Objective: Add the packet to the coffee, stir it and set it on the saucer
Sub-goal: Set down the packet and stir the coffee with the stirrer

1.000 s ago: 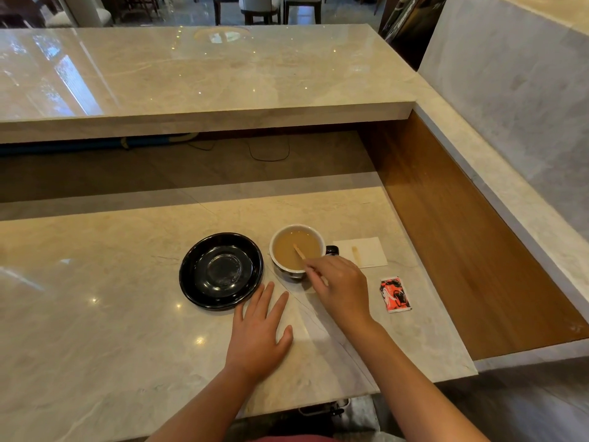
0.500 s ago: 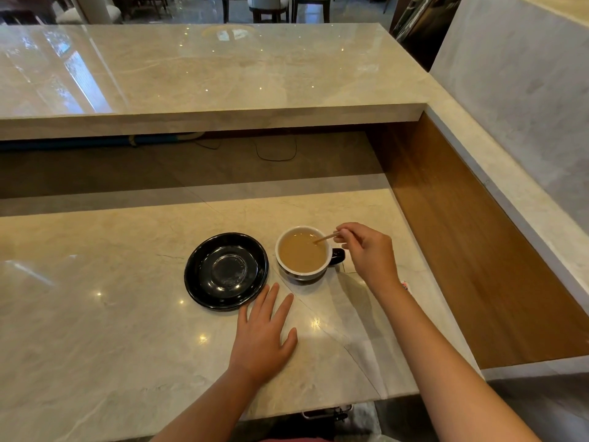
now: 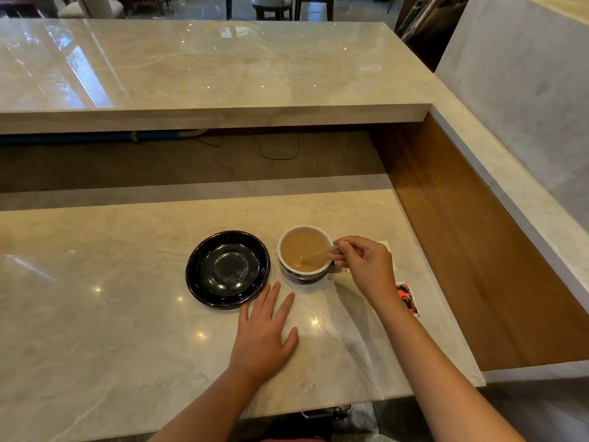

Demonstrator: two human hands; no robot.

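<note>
Right hand (image 3: 363, 266) pinches stirrer (image 3: 315, 255) angled into cup (image 3: 304, 252) to mix; left hand (image 3: 263, 336) flat, fingers spread on tabletop (image 3: 95, 314) near saucer (image 3: 228, 269), likely bracing.

Head-worn view, down onto counter (image 3: 127, 314)

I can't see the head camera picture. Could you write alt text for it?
A person's right hand holds a wooden stir stick in a white cup of milky coffee on a marble counter. The left hand rests flat beside an empty black saucer; a red packet lies behind the right wrist.
</note>
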